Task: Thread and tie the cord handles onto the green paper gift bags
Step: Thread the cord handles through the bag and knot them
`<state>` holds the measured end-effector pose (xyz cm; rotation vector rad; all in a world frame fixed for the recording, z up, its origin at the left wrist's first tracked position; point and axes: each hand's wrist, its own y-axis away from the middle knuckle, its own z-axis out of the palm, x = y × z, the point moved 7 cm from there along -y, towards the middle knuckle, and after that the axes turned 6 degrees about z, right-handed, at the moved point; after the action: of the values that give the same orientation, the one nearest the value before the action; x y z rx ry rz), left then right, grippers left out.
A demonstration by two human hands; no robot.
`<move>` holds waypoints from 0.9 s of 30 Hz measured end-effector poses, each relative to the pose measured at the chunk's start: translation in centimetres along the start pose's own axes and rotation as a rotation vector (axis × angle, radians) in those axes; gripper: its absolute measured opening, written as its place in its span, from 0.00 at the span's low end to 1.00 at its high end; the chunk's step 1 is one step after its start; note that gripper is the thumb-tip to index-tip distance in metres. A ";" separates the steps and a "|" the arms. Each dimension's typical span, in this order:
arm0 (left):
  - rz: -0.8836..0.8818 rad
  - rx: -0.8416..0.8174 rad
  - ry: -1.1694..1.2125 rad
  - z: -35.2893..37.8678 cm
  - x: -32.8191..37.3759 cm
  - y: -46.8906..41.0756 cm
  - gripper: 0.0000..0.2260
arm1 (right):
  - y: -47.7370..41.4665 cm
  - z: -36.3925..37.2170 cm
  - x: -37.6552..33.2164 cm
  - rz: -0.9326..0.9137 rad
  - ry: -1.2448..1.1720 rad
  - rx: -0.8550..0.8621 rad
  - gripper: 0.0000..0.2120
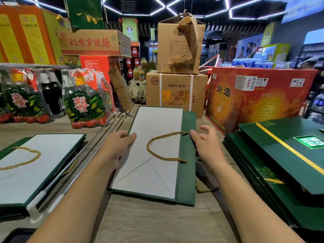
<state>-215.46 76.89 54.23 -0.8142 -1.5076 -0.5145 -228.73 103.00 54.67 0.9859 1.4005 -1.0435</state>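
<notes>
**Inspector:** Hands?

**Recorder:** The left hand (119,146) clasps the left edge of the centre gift bag (154,179), thumb on top. The right hand (205,144) is unclenched, fingers loosely bent, holding nothing, with its thumb tip just beside the bag's green fold (contact cannot be told).

**Inspector:** Bag and cord?

**Recorder:** The bag lies flat on the wooden table (149,221), pale side up. The gold cord handle (154,153) loops across it, both ends at the fold.

**Inspector:** Beyond?

**Recorder:** A corded bag (43,169) lies left and a stack of green bags (280,165) right. Brown cartons (175,95) and a red carton (254,102) stand behind.

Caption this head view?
Person's left hand grips a flat green gift bag, gold cord handle threaded; right hand open beside it.
</notes>
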 end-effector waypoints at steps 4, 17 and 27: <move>0.070 0.076 0.132 -0.5 0.7 -0.3 0.04 | 0.7 0.4 0.4 0.091 0.062 -0.127 0.12; 0.477 0.174 0.218 -1.8 6.3 1.9 0.07 | 1.2 -1.9 -3.8 -0.278 -0.169 -0.009 0.06; 0.091 0.097 0.216 -0.5 3.0 0.9 0.24 | 0.5 -1.2 -0.7 0.141 -0.217 -0.104 0.09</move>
<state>-214.38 77.66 57.09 -0.7240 -1.2809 -0.4438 -228.52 104.32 55.36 0.8560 1.1785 -0.9339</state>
